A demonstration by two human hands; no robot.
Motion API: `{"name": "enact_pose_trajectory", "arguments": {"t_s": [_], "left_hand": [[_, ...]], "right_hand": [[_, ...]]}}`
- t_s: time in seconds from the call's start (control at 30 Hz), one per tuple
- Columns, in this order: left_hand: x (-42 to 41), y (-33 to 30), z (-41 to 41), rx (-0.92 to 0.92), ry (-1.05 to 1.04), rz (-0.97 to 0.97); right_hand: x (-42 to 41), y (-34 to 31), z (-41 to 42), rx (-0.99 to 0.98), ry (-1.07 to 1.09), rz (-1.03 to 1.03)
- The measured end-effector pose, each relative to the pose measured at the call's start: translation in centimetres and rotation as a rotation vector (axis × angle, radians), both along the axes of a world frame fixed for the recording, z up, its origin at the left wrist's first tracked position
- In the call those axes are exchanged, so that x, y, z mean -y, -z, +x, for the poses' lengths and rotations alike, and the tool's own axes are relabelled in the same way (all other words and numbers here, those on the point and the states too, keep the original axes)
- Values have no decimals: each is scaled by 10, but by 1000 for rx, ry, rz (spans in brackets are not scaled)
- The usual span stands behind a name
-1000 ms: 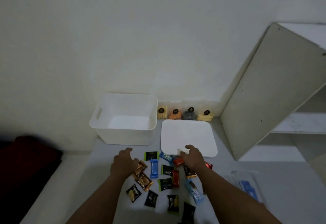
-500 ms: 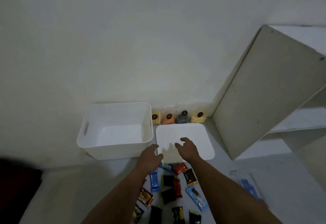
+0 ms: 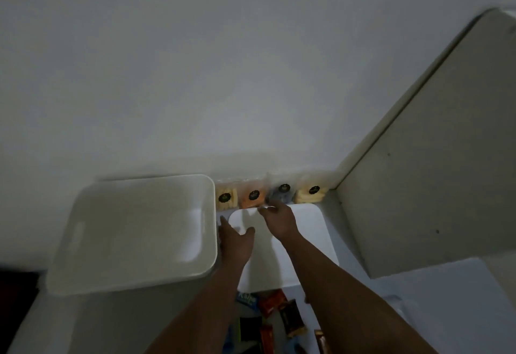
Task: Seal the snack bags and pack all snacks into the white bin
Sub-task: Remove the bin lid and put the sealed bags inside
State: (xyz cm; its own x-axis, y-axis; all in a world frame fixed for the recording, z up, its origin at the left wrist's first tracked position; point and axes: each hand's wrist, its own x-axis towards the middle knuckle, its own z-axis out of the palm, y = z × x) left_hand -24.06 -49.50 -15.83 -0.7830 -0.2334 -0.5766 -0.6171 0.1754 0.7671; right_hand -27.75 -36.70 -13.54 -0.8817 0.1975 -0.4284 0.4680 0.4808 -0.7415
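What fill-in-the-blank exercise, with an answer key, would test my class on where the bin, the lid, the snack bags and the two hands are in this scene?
1. The number of clear snack bags standing in a row against the wall is ____.
2. The white bin holds ____ snacks.
3. The right hand reaches over the flat white ____ toward the bags.
4. The left hand is just to the ____ of the bin.

Missing words: four; no; lid; right
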Motion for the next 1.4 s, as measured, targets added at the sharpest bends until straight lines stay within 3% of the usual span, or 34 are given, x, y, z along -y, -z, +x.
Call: {"name": "enact_pose_trajectory", "arguments": {"t_s": [0.17,0.47,0.9,1.07,1.27,1.4], "left_hand": [[-4,33,-38,61,-140,-15],[-18,39,-75,-157,-342,-62],[-23,31,-103,-43,-426,-48],[-25,27,-106,-77,-447,51],[-29,23,-117,-72,-672,9],[-29,10,-117,-118,-674,-105]], "right_hand": [[3,25,-30,9,-13,-65],[8,55,-59,-25,116,32],[-2,63,-72,38,127,42],[-2,75,-72,15,108,-31],[-5,100,-75,15,174,-199],[-8,101,-74,-10,186,-211]]}}
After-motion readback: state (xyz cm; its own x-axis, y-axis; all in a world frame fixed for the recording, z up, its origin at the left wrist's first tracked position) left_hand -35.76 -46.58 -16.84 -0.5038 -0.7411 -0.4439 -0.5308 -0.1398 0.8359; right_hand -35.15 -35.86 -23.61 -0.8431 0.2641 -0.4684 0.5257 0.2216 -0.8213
